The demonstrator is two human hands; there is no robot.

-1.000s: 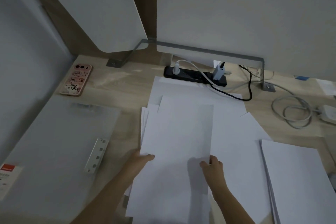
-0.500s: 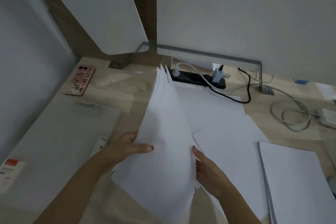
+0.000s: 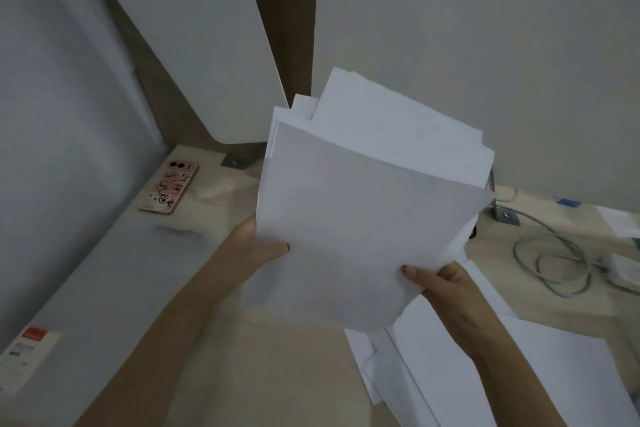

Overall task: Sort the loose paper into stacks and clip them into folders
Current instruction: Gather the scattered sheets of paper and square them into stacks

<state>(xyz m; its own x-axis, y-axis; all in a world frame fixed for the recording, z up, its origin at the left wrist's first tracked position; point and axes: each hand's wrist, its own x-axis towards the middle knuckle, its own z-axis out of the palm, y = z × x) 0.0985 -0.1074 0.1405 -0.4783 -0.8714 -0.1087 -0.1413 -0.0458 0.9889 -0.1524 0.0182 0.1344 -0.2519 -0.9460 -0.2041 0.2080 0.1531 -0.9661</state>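
The loose bundle of plain white paper sheets (image 3: 363, 218) is now being held up off the counter, well above where it was lying flat a second ago and higher than half a second ago, when it was only tilting up on edge. It is now facing the camera and hiding the black power strip that was showing behind it. The sheets are sitting unevenly: their top edges are fanning out in steps, the upper corners are sticking up past one another, and the bottom edge is curling.

The left hand (image 3: 258, 246) is gripping the bundle's left edge, thumb pressing on the front sheet and the fingers hidden behind. The right hand (image 3: 440, 279) is clamping the lower right corner the same way, thumb on the front.

Beneath them, more white sheets (image 3: 408, 378) are lying spread on the pale wood-grain counter (image 3: 277, 374), reaching to the right. A translucent grey plastic folder (image 3: 104, 288) with a red-and-white label is lying at the left. Beyond it, a pink phone with a cartoon-print case (image 3: 169, 186) is lying face down, and a coiled grey cable (image 3: 554, 263) is resting at the far right.
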